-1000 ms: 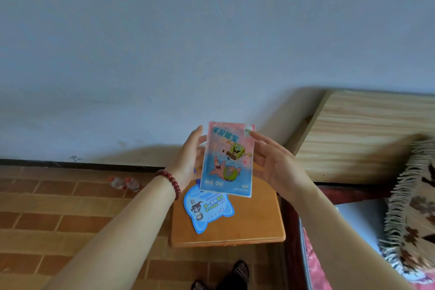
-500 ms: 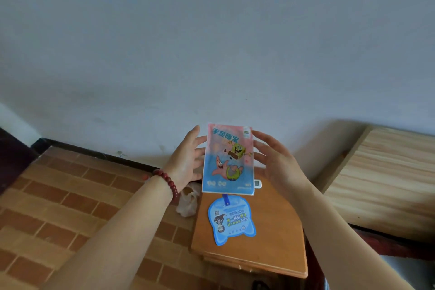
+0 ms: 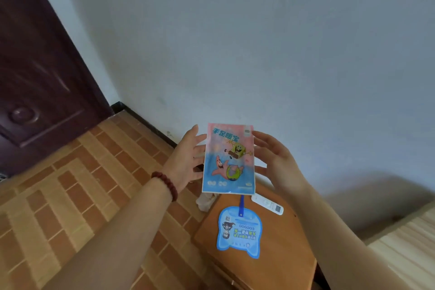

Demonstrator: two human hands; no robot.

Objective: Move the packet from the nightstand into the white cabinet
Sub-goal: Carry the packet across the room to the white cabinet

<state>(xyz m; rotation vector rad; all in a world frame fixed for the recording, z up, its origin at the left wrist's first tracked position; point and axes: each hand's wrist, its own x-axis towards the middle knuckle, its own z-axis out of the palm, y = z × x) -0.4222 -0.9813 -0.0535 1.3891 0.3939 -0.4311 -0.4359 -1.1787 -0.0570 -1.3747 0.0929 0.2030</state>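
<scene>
Head view: the packet [image 3: 228,159], a flat pink-and-blue pouch printed with cartoon characters, stands upright in the air above the far end of the nightstand [image 3: 289,240], lifted clear of that surface. The left hand [image 3: 186,162] is at its left edge and the right hand [image 3: 275,160] at its right edge, each grip spread wide with fingers mostly straight, so the pouch seems pinched only lightly between fingertips and thumbs; how much of the back is supported cannot be told.

On the surface below lie a blue fan-shaped card [image 3: 240,232] with a handle and, just beyond it, a white remote control [image 3: 267,203]. A bead bracelet [image 3: 166,183] sits on the left wrist. To the left are a brick-pattern floor [image 3: 70,195] and a dark wooden door [image 3: 40,66]; a pale wooden bed frame [image 3: 404,240] shows at the right. No white cabinet is in view.

The step in hand looks like the carry. To do it well, I would close one grip firmly around the packet's lower half, thumb in front and fingers behind, so the thin pouch cannot slip or fold, and free the other hand for a cabinet door. The body probably needs to turn until the cabinet is found, keeping the packet upright and away from the wall [image 3: 259,42].
</scene>
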